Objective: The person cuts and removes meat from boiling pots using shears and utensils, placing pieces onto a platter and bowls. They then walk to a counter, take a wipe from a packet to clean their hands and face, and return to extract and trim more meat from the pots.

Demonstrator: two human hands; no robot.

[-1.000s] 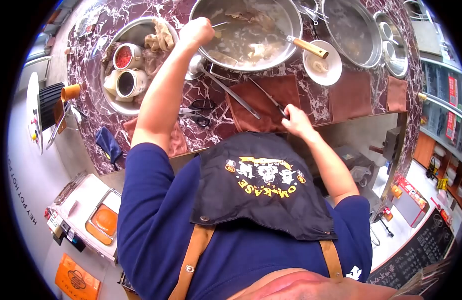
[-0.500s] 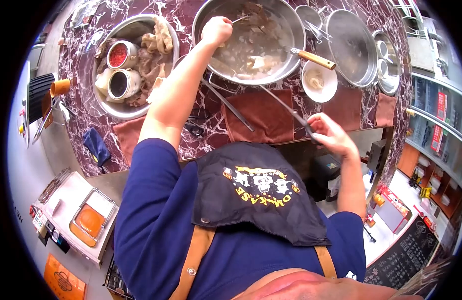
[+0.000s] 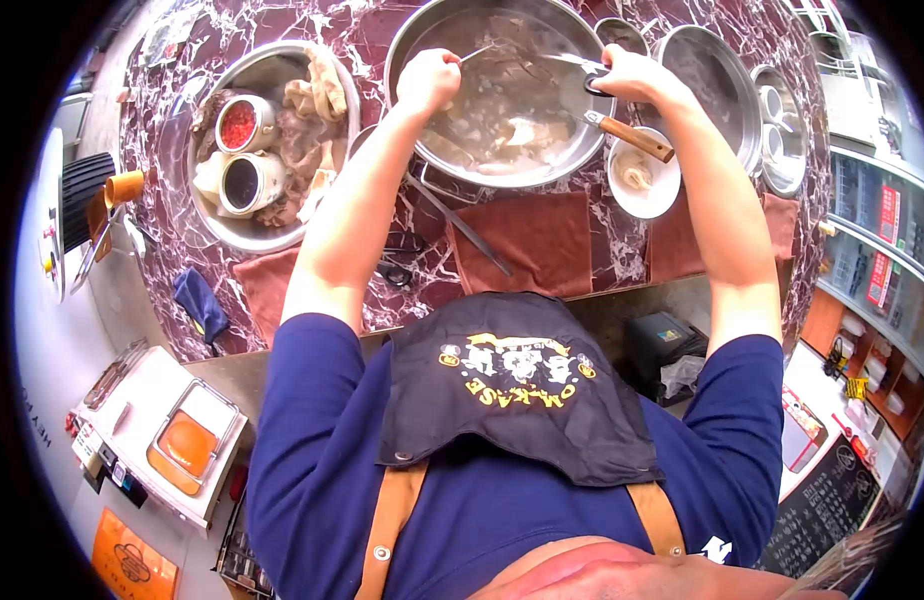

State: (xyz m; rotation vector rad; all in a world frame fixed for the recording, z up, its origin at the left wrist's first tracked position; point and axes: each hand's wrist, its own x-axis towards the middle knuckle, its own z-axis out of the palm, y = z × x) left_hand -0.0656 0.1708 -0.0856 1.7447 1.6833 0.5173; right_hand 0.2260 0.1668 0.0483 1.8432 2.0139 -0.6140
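My left hand [image 3: 429, 80] is closed round a thin metal tool at the left side of the large steel pot [image 3: 607, 140]. The tool's tip points at dark meat in the cloudy liquid. Over the pot's right rim, my right hand [image 3: 627, 76] grips a black-handled tool that looks like scissors [image 3: 596, 86], its metal end pointing left over the same meat. A wooden-handled utensil [image 3: 632, 136] rests across the pot's lower right rim. Just beyond that handle stands a white bowl [image 3: 660, 188] with pale food in it.
At left, a steel basin [image 3: 204, 205] holds meat and two jars, one red inside [image 3: 238, 125], one dark [image 3: 241, 184]. A long metal tool [image 3: 472, 232] lies partly on a brown cloth [image 3: 542, 240]. A second pot [image 3: 747, 110] and small cups [image 3: 772, 143] stand at right.
My right hand has moved up from the table's front edge to the pot with the black-handled tool. My left hand has shifted slightly right, still gripping the thin tool.
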